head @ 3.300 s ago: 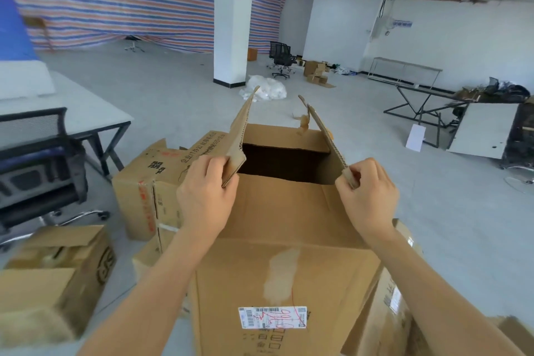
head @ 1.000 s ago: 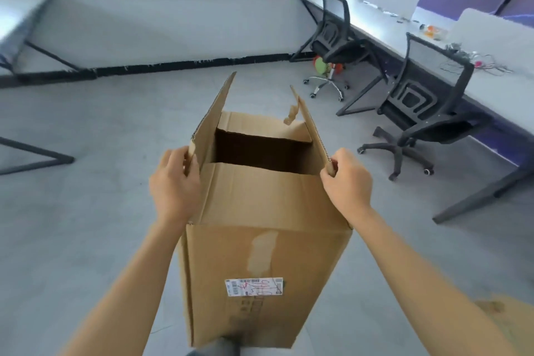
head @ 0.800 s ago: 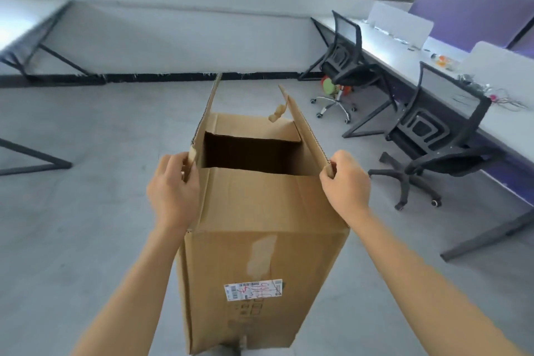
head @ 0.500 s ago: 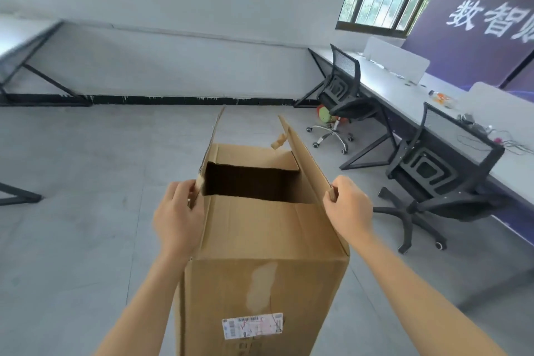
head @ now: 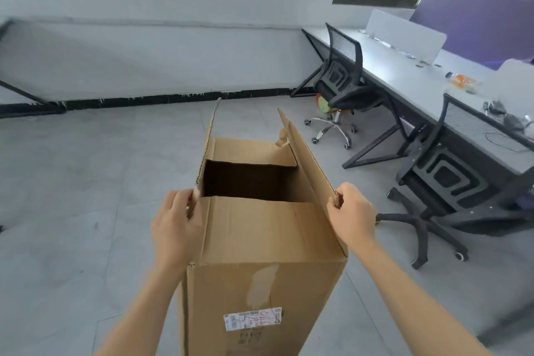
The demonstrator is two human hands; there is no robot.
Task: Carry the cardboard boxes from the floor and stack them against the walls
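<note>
Lower centre of the frame: a tall brown cardboard box [head: 260, 240], its long axis upright and its top flaps open, is held between both hands. The left hand [head: 176, 228] pinches the left flap's near corner, and the right hand [head: 354, 217] curls round the right flap's. A white wall [head: 173, 61] lies straight ahead in the upper frame, well apart. The box's base is cut off.
</note>
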